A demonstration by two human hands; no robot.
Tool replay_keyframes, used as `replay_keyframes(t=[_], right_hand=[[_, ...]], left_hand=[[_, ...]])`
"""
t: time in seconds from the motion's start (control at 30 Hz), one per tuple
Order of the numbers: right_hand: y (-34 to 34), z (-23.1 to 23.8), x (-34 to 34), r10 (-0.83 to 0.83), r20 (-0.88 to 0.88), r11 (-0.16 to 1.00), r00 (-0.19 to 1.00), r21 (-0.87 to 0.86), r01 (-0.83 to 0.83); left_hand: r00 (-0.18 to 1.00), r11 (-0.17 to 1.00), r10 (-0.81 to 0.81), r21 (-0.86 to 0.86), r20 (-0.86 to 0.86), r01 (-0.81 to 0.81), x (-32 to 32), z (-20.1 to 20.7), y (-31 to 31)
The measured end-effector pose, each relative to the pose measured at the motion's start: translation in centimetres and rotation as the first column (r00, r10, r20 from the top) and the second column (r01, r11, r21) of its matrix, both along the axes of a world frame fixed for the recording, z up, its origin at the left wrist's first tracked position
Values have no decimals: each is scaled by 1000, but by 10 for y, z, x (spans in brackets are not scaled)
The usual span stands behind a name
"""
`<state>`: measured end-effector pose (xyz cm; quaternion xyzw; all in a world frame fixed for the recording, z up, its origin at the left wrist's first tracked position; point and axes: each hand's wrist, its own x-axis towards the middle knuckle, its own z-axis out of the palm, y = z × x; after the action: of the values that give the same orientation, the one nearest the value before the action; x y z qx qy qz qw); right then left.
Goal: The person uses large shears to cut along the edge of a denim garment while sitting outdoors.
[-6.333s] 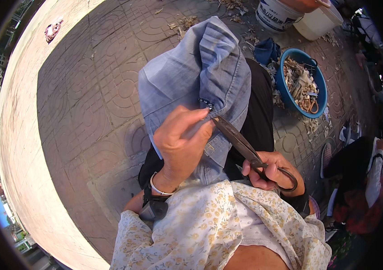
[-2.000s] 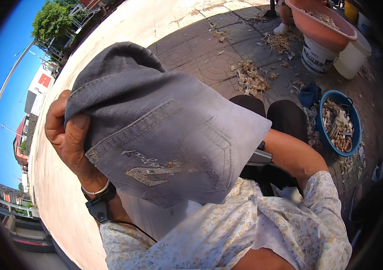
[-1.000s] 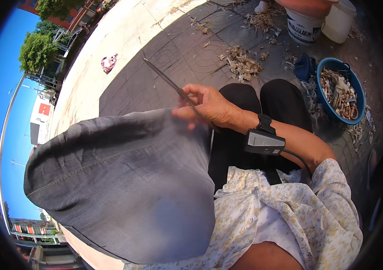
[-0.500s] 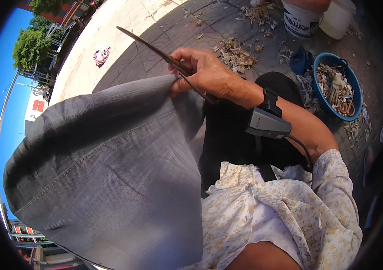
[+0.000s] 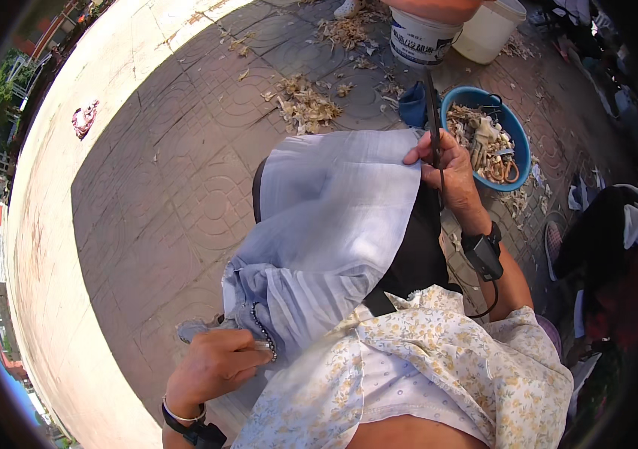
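Grey-blue denim cloth [image 5: 334, 179] lies spread across my lap and knees, smooth at the far end and bunched near me. My right hand [image 5: 454, 176] is closed around a long, dark, narrow blade [image 5: 432, 112] that points away from me; its fingertips also pinch the cloth's far right edge. At the near left, my left hand [image 5: 222, 359] is closed on the bunched part of the cloth, beside a dark beaded strip [image 5: 259, 322]. The left fingertips are partly hidden in the folds.
Beyond my right hand stands a blue basin [image 5: 525, 138] of pale scraps with brown loop handles among them. A white bucket [image 5: 420, 41] and a pale tub [image 5: 487, 34] are farther off. Shreds [image 5: 304, 105] litter the paving. Dark clothing [image 5: 603, 232] lies at right.
The denim, earlier raised high on the left, is now lowered over my lap. My right hand has moved right with the blade, which now points straight away. My left hand has come into view.
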<state>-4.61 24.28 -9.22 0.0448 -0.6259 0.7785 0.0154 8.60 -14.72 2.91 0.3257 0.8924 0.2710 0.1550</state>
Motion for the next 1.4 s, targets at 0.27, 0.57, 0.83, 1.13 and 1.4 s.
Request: replay_keyframes(t=[0.27, 0.57, 0.83, 1.13, 1.4], right_hand=[[-6, 2, -2, -62, 51, 998, 997, 27, 60], [-4, 11, -2, -52, 16, 998, 999, 43, 51], [-4, 41, 1, -129, -115, 992, 985, 0, 130], [42, 79, -18, -145, -309, 985, 940, 46, 167], [52, 124, -31, -3, -367, 962, 930, 252, 103]], left_hand=[[992, 1000, -25, -2, 125, 25, -13, 6, 1], [998, 999, 12, 49, 68, -16, -3, 0, -3], [999, 998, 26, 50, -41, -24, -12, 26, -5], [972, 945, 97, 328, -215, -22, -17, 70, 5], [880, 814, 424, 517, -214, -266, -36, 74, -13]])
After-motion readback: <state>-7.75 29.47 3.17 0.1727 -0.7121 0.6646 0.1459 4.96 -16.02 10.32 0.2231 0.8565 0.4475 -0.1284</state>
